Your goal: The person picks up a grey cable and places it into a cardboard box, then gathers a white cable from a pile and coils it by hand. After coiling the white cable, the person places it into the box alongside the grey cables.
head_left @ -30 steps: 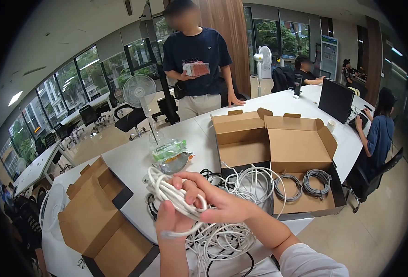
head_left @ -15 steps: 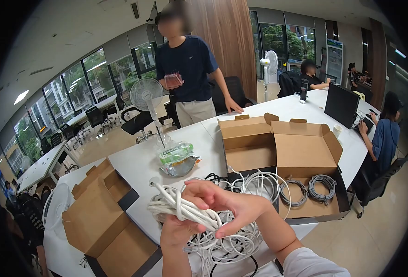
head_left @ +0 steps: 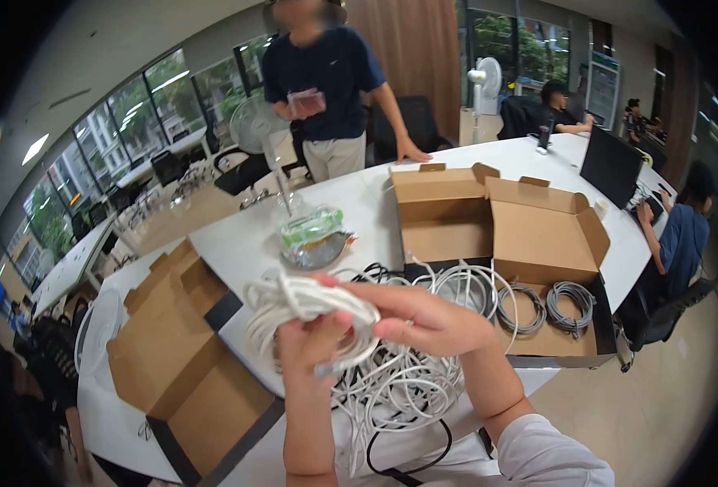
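Observation:
A bundled coil of white network cable (head_left: 270, 325) is held up over the table in front of me. My left hand (head_left: 312, 345) is closed on the coil from below, thumb through its loop. My right hand (head_left: 436, 318) grips the coil's right side, fingers over the top and thumb beneath. A cable end with a clear plug (head_left: 326, 369) sticks out by my left wrist. Under my hands lies a tangled heap of white cables (head_left: 416, 390), with a black cable (head_left: 448, 434) looping out toward me.
Two grey cable coils (head_left: 570, 308) lie in the open cardboard box (head_left: 550, 235) at right. Another open box (head_left: 172, 349) stands at left. Beyond my hands sits a green-and-silver package (head_left: 314, 235). Across the table, a person in a dark shirt (head_left: 326, 89) rests one hand on it.
My hands have raised the coil slightly, and its loop now shows more openly. My right hand has flattened along the coil's side. The camera view has shifted a little.

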`<action>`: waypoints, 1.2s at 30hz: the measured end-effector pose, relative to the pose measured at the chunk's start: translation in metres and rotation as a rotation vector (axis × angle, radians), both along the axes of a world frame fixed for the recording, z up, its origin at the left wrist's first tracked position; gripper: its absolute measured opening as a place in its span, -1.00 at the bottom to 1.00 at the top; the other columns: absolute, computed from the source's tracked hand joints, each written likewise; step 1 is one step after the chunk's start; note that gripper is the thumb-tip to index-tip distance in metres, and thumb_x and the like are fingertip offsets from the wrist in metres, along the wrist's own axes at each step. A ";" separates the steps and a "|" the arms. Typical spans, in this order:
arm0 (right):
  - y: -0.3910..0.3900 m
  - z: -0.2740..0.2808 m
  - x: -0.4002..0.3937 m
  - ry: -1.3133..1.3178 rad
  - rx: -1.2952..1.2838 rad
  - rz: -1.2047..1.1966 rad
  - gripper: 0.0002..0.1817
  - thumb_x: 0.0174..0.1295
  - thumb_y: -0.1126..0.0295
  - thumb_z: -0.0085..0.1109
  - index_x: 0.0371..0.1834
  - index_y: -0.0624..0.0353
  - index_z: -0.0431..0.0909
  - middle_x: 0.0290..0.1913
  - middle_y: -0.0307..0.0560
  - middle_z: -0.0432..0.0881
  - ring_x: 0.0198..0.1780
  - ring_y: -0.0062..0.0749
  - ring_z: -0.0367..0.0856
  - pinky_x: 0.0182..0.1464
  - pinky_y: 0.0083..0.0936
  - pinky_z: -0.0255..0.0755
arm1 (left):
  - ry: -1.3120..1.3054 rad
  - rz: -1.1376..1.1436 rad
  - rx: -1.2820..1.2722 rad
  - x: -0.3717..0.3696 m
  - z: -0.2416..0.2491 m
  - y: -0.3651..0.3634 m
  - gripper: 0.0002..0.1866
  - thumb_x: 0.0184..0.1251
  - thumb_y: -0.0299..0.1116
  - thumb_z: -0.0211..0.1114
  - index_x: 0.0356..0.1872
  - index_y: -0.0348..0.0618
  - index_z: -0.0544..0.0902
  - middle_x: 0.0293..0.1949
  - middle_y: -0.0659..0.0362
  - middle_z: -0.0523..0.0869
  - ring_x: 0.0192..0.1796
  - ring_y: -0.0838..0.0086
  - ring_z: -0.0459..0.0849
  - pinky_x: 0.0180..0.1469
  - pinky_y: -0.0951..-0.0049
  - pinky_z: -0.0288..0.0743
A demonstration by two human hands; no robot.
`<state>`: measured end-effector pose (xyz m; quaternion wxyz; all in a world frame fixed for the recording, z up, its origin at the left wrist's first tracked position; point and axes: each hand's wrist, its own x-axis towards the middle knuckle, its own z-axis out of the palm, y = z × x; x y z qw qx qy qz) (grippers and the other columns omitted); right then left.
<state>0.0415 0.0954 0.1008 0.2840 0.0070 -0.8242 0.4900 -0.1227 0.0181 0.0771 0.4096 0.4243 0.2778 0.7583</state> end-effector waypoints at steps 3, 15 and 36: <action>0.000 -0.002 -0.009 0.090 0.059 -0.063 -0.46 0.48 0.32 -0.21 0.46 0.33 0.09 0.28 0.17 0.40 0.21 -0.19 0.47 0.25 -0.38 0.30 | -0.083 -0.030 -0.057 0.000 -0.003 0.011 -0.52 0.16 -0.40 0.47 0.09 -0.22 0.51 -0.21 0.23 0.66 -0.27 0.64 0.61 -0.32 0.66 0.43; 0.003 -0.013 -0.015 0.081 0.030 -0.053 -0.40 0.45 0.19 -0.05 0.42 0.34 0.13 0.16 0.15 0.48 0.08 -0.21 0.52 0.13 -0.38 0.38 | -0.253 -0.112 -0.116 -0.004 -0.003 0.011 -0.51 0.11 -0.45 0.49 0.07 -0.23 0.52 -0.23 0.18 0.67 -0.23 0.51 0.63 -0.23 0.49 0.49; 0.005 -0.007 -0.005 -0.037 0.205 -0.304 -0.41 0.17 0.50 0.09 0.31 0.23 0.21 -0.34 0.19 0.60 -0.38 0.01 0.64 -0.32 -0.27 0.48 | -0.260 -0.220 -0.155 0.003 -0.016 0.026 -0.64 0.25 -0.44 0.38 0.06 -0.16 0.54 -0.09 0.21 0.65 -0.02 0.48 0.59 0.08 0.41 0.45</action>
